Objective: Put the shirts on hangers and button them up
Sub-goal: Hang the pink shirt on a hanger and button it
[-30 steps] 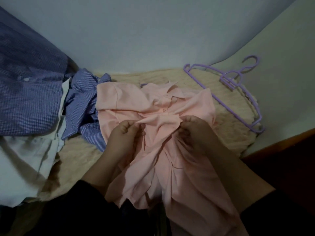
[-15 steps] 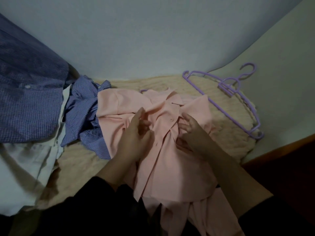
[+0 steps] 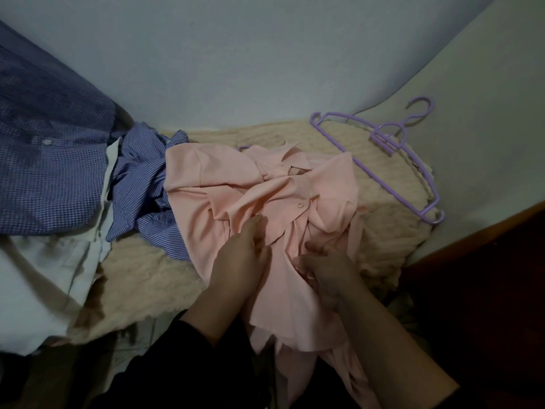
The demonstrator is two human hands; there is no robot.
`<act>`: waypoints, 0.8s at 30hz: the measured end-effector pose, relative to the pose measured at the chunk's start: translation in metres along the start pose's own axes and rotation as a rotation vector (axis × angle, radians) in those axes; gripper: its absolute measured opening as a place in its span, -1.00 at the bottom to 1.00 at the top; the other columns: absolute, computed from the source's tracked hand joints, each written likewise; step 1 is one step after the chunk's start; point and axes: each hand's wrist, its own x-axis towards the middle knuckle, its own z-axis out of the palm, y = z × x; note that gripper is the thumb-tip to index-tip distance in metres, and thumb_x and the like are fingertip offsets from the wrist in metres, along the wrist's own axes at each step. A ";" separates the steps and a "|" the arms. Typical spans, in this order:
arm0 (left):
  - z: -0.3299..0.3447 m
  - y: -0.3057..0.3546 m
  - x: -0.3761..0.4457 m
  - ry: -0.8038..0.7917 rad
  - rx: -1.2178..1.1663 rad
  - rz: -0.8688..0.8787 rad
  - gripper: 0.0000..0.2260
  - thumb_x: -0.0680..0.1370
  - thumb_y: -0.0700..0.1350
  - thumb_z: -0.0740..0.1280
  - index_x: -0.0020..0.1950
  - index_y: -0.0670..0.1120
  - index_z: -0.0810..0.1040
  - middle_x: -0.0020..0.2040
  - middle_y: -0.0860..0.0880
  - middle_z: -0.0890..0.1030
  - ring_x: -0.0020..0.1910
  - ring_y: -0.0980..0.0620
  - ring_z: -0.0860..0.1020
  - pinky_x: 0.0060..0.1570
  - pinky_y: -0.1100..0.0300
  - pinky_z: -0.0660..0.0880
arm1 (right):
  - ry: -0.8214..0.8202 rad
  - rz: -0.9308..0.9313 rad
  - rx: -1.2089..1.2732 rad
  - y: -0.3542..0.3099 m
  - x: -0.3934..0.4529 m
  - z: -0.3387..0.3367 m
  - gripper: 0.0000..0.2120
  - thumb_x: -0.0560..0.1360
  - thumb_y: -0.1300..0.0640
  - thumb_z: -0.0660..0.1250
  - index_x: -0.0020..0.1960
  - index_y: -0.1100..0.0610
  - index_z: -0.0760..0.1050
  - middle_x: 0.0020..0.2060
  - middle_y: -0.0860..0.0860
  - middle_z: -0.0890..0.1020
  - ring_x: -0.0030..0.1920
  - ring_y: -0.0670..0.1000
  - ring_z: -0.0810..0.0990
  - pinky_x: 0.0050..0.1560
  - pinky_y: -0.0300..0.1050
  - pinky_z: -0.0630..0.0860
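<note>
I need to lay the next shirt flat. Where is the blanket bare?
Bare cream blanket lies below the striped shirt, left of the pink shirt, and between that shirt and the purple hangers. The left edge is crowded with the checked shirt.

Colour rundown: the shirt in the middle is plain peachy pink with matching pink buttons. Right of it, the hanger is lilac purple. Left of the pink one there's a blue-and-white pinstriped shirt, then a blue micro-check shirt, with a plain white garment below that. The blanket underneath is fuzzy cream-beige. Wall behind is pale blue-grey.
</note>
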 end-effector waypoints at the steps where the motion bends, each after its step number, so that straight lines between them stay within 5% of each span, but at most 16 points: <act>1: -0.001 0.001 0.000 0.009 -0.002 -0.022 -0.49 0.52 -0.05 0.34 0.44 0.11 0.27 0.11 0.00 0.63 0.07 -0.03 0.59 0.05 0.07 0.53 | -0.004 -0.002 0.006 0.001 -0.001 0.000 -0.64 0.37 0.35 0.40 0.08 0.02 0.51 -0.01 0.03 0.59 -0.05 0.04 0.57 0.05 0.03 0.59; 8: -0.013 0.024 -0.005 0.105 -0.418 -0.233 -0.64 0.48 -0.11 0.43 0.24 0.01 0.43 -0.27 0.01 0.66 -0.23 0.27 0.58 -0.14 0.47 0.41 | 0.059 -0.284 -0.126 -0.004 -0.013 0.006 -0.78 0.41 0.31 0.42 -0.13 0.03 0.49 -0.26 0.00 0.57 -0.26 -0.01 0.54 -0.35 -0.20 0.43; 14: -0.014 0.045 -0.025 -0.020 -0.714 -0.311 -0.63 0.48 -0.26 0.42 0.22 -0.01 0.43 -0.28 0.01 0.69 -0.23 0.19 0.65 -0.07 0.36 0.53 | 0.044 -0.323 -0.252 -0.003 -0.023 0.014 -0.78 0.46 0.26 0.35 -0.24 -0.03 0.63 -0.23 0.00 0.66 -0.09 0.09 0.64 -0.01 0.17 0.60; 17: -0.012 0.045 -0.030 -0.046 -0.725 -0.335 -0.62 0.50 -0.23 0.41 0.28 -0.05 0.43 -0.26 0.05 0.70 -0.19 0.17 0.66 0.03 0.20 0.55 | 0.024 -0.328 -0.227 -0.005 -0.026 0.011 -0.85 0.50 0.24 0.31 -0.03 0.08 0.63 -0.07 0.06 0.67 -0.02 0.06 0.64 0.01 0.11 0.61; 24: -0.010 0.043 -0.028 -0.022 -0.719 -0.327 -0.66 0.49 -0.21 0.41 0.24 -0.03 0.46 -0.27 0.07 0.70 -0.14 0.19 0.65 0.12 0.15 0.52 | -0.010 -0.191 -0.008 -0.011 -0.029 0.010 -0.80 0.50 0.29 0.31 -0.20 0.07 0.60 -0.21 0.10 0.68 -0.16 0.04 0.67 -0.17 -0.08 0.59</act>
